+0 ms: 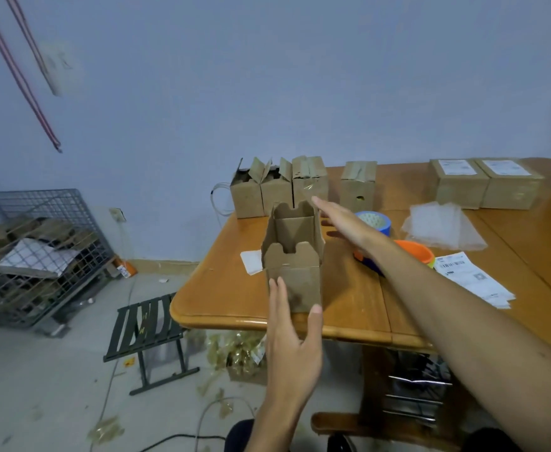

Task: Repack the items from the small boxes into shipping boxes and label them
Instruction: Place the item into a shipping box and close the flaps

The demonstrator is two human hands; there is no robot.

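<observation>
An open, upright cardboard box (295, 252) stands near the front left corner of the wooden table (222, 298), its flaps raised. My left hand (295, 334) touches the box's near face, fingers straight and thumb at the right corner. My right hand (339, 220) reaches over the table with fingers stretched flat, beside the box's upper right flap. Several small brown boxes (277, 187) stand in a row at the table's back edge, some with open tops. Two sealed, labelled shipping boxes (486, 184) sit at the back right.
A blue tape roll (376, 221), an orange tape dispenser (414, 252), clear plastic bags (440, 228) and printed shipping labels (473, 278) lie right of the box. A white slip (251, 261) lies left of it. A folding stool (150, 334) and wire crate (39, 256) stand on the floor.
</observation>
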